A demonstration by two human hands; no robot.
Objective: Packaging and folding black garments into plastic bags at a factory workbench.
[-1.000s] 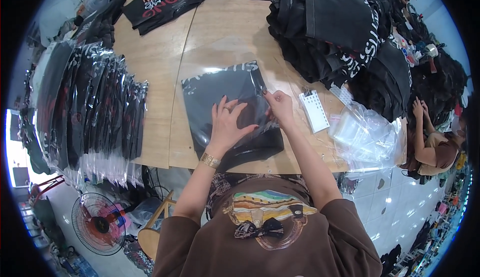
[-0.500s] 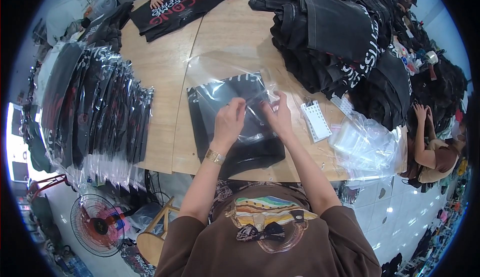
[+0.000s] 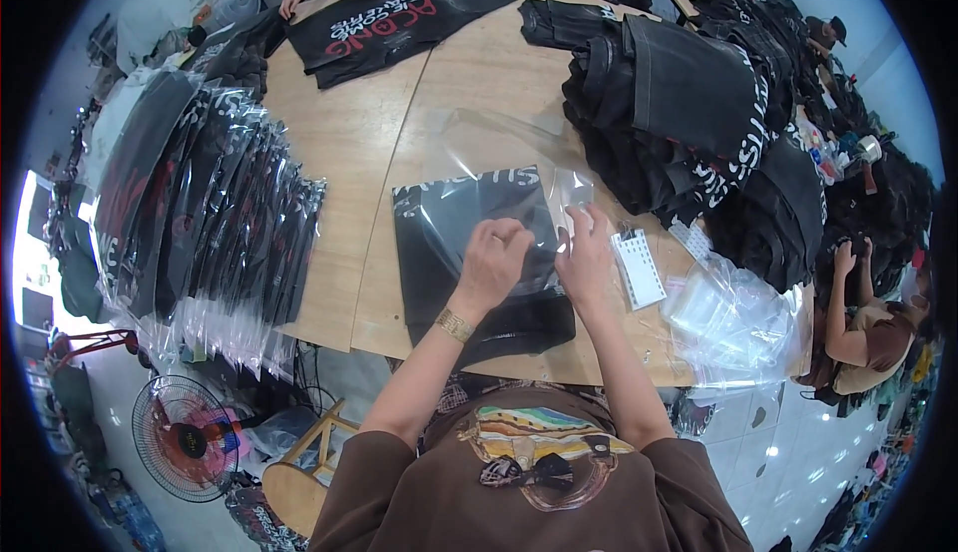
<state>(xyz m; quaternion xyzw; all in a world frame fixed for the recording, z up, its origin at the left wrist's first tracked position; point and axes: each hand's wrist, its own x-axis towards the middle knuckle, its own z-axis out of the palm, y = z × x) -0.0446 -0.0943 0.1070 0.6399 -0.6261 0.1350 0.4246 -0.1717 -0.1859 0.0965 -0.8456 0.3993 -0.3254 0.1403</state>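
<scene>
Clear bag (image 3: pixel 499 168) has come further over the folded black shirt (image 3: pixel 469 253) near the table's (image 3: pixel 339 153) front edge. Left hand (image 3: pixel 492 263) and right hand (image 3: pixel 586 258) both pinch the bag's edge; bagging about half done.

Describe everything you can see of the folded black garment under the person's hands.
The folded black garment lies flat on the wooden table, near its front edge, partly inside a clear plastic bag whose open end lifts away from the person. Pale print shows along its far edge. The left hand and right hand press on it.
</scene>
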